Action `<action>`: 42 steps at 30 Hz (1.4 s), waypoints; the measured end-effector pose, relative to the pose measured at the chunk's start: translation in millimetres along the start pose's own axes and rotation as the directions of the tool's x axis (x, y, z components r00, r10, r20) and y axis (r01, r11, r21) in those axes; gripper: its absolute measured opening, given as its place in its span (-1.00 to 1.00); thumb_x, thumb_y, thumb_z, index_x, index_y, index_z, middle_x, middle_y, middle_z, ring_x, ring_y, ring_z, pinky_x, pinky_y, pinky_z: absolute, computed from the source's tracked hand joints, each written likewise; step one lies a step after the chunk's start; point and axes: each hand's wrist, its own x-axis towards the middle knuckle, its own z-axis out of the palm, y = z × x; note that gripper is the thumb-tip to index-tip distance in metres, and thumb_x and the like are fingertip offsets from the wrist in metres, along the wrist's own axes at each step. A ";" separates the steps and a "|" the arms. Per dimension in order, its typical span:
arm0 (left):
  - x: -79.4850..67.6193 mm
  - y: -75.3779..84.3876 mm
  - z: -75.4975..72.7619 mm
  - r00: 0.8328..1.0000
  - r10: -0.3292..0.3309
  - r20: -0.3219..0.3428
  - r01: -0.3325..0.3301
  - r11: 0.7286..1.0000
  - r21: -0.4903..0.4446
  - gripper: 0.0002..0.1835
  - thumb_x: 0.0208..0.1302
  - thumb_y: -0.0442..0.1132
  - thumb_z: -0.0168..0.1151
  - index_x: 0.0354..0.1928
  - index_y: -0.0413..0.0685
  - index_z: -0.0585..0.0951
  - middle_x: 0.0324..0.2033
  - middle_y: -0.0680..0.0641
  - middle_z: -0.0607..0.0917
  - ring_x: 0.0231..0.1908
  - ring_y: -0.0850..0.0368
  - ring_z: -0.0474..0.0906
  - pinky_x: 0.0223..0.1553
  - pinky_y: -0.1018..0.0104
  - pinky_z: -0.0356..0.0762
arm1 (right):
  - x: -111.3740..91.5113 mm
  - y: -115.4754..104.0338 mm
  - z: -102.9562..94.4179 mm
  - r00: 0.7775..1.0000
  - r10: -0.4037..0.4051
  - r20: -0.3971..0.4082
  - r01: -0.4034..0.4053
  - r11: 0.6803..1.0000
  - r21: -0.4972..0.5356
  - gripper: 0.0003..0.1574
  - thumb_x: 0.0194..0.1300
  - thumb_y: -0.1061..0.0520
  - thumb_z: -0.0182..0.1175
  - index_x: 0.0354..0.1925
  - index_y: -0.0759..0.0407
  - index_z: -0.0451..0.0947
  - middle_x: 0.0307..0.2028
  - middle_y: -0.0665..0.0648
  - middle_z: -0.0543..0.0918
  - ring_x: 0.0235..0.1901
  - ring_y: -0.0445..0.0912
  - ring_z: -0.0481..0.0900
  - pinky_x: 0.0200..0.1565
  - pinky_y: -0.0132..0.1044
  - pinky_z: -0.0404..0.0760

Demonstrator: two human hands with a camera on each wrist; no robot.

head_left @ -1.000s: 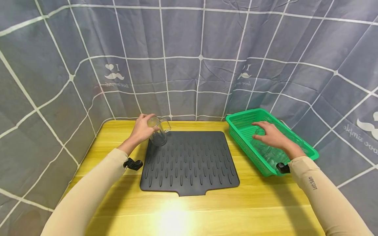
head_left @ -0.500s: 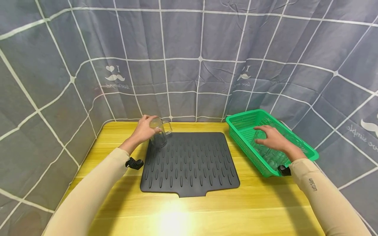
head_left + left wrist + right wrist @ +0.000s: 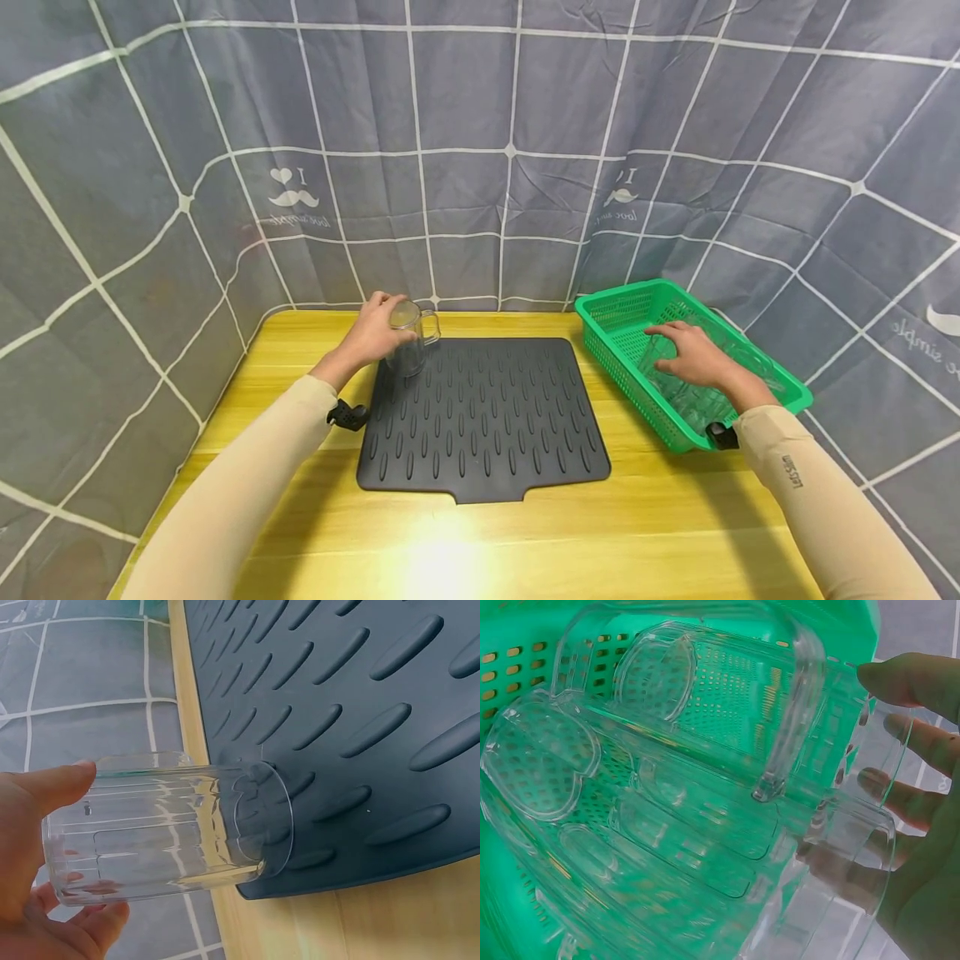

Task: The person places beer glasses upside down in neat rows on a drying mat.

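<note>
Left hand (image 3: pixel 372 330) grasps clear mug (image 3: pixel 161 832), mat's (image 3: pixel 487 417) ten o'clock; right hand (image 3: pixel 695 358) at glassware (image 3: pixel 697 769) in basket (image 3: pixel 628 385), two o'clock; grip indeterminate.

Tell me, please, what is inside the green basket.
The green basket holds several clear vessels, at least one handled. The right hand and overlapping vessels hide parts of them, so their number is unclear.

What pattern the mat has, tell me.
Rows of long raised bumps; the mat shows it best in the left wrist view.
</note>
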 end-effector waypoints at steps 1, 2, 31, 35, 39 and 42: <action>0.0 1.0 -0.2 1.000 0.000 0.007 0.000 1.000 0.008 -0.17 0.28 -0.09 0.40 0.51 -0.11 0.26 0.34 -0.29 0.26 0.34 -0.31 0.18 0.26 -0.24 0.34 | -0.1 0.3 0.2 1.000 0.002 -0.001 -0.002 1.000 -0.002 -0.22 0.34 0.21 0.28 0.44 0.31 0.28 0.39 0.59 0.17 0.36 0.58 0.04 0.22 0.52 0.19; -0.1 1.9 -0.5 1.000 0.000 0.012 0.000 1.000 0.016 -0.16 0.28 -0.09 0.40 0.52 -0.11 0.25 0.35 -0.29 0.26 0.35 -0.31 0.17 0.26 -0.24 0.34 | 0.0 0.8 0.6 1.000 0.007 -0.001 -0.007 1.000 -0.003 -0.22 0.34 0.21 0.27 0.44 0.30 0.28 0.40 0.58 0.17 0.36 0.58 0.04 0.22 0.52 0.20; -0.7 1.3 3.4 1.000 -0.022 0.006 0.022 0.999 0.043 -0.14 0.26 -0.11 0.43 0.53 -0.04 0.23 0.41 -0.26 0.22 0.36 -0.29 0.17 0.21 -0.22 0.42 | -0.5 -0.4 -6.5 0.997 -0.010 -0.079 0.013 1.000 0.027 -0.30 0.34 0.16 0.29 0.39 0.26 0.37 0.36 0.52 0.27 0.36 0.49 0.14 0.21 0.46 0.26; -0.5 1.5 4.3 1.000 -0.018 0.002 0.017 0.999 0.038 -0.13 0.25 -0.12 0.44 0.53 -0.05 0.24 0.40 -0.27 0.23 0.35 -0.30 0.18 0.20 -0.23 0.43 | -1.0 -1.4 -12.1 0.995 -0.017 -0.094 0.020 0.999 0.028 -0.31 0.34 0.16 0.29 0.38 0.26 0.38 0.34 0.50 0.31 0.34 0.46 0.19 0.22 0.44 0.29; -1.4 1.1 4.7 1.000 -0.024 -0.003 0.025 0.999 0.031 -0.13 0.25 -0.13 0.44 0.54 -0.04 0.23 0.41 -0.26 0.22 0.38 -0.29 0.15 0.24 -0.24 0.40 | 0.0 -4.4 -18.7 0.993 -0.030 -0.114 0.034 0.999 0.028 -0.31 0.33 0.18 0.30 0.37 0.26 0.38 0.33 0.49 0.33 0.34 0.45 0.21 0.23 0.43 0.28; -1.9 1.2 5.0 0.999 -0.037 -0.004 0.037 0.999 0.022 -0.12 0.24 -0.13 0.45 0.54 -0.01 0.23 0.43 -0.23 0.20 0.40 -0.27 0.13 0.26 -0.24 0.39 | 0.5 -6.5 -23.9 0.989 -0.043 -0.140 0.047 0.999 0.022 -0.32 0.32 0.18 0.32 0.35 0.25 0.40 0.32 0.48 0.36 0.34 0.46 0.22 0.25 0.44 0.23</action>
